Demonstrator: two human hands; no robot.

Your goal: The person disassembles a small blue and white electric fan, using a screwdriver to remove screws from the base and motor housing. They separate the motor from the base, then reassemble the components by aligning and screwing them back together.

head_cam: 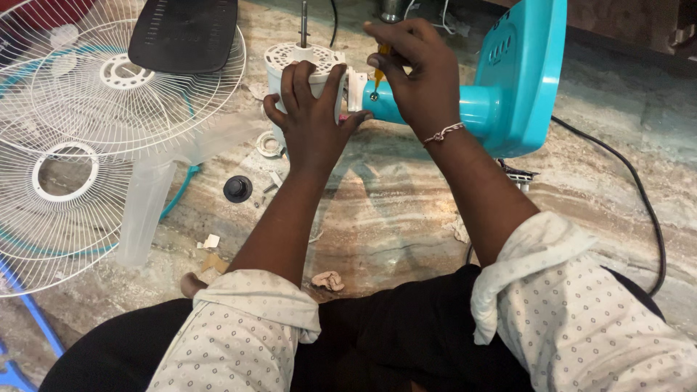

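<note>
Item: white fan motor housing [305,69], cylindrical, standing on the stone floor [406,210] with its steel shaft [303,22] pointing straight up. It sits directly ahead of the person, slightly left of centre, and joins on its right side to a turquoise neck [472,109] whose long axis runs level, left to right, into the turquoise fan body [523,72].

Left hand [312,120]: spread flat over the near face of the housing, fingers reaching up its side, thumb toward the joint. Grasping and steadying the housing.

Right hand [421,72]: clenched around a screwdriver [379,69] with a yellow-orange handle, held from above. The tool's axis runs nearly vertical, tip down, meeting the white bracket [356,87] at the joint between housing and neck. This hand is the nearer one to the joint; the left lies just beside it on the housing side.

Surroundings, on the floor:
- two white wire fan guards [80,145], overlapping, far left;
- translucent fan blade [149,196], lying over the guards' edge;
- dark plastic cover [185,33], resting on the upper guard;
- black round cap [237,189], near the left forearm;
- white ring [268,145], just below the housing;
- black power cord [639,196], curving along the right;
- scraps of paper and cloth [328,279] near the knees.
</note>
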